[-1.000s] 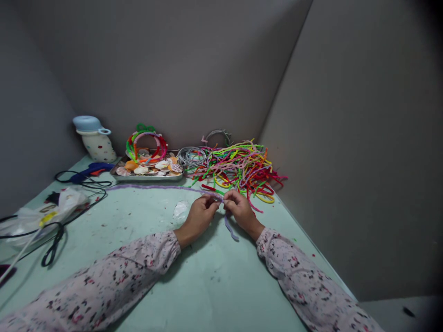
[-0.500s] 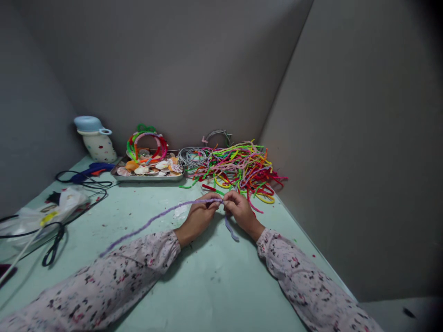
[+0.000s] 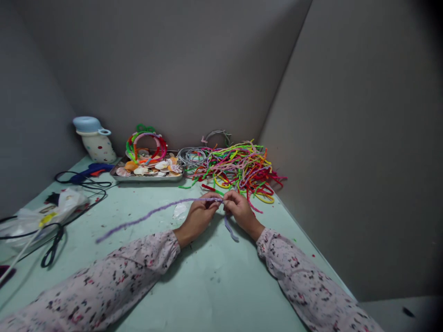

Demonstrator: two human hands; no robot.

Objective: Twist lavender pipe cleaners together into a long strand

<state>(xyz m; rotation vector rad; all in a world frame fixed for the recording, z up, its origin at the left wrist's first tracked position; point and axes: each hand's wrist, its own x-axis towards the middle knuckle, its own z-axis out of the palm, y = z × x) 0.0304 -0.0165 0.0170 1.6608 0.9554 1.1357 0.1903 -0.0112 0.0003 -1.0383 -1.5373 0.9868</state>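
A long purple fuzzy stem (image 3: 148,214) runs leftward from my left hand (image 3: 201,214), whose fingers are pinched on it. My right hand (image 3: 241,212) pinches the same purple strand close beside the left fingertips. From under the right fingers a short purple end hangs down and curls. The fingertips of both hands nearly touch, and they hide the spot where the strand pieces meet. Just beyond the hands lies a tangled pile of colourful fuzzy stems (image 3: 242,161).
Behind to the left, a metal tray (image 3: 148,178) of shells bears colourful rings (image 3: 147,138). Grey wire coils (image 3: 194,157) lie beside it. Farther left are a bottle (image 3: 97,140), a blue tool (image 3: 88,173), black cables and a plastic bag (image 3: 65,205). Walls stand behind and right.
The long left part of the purple stem has swung up and away from my left sleeve. Both hands keep nearly the same place and grip.
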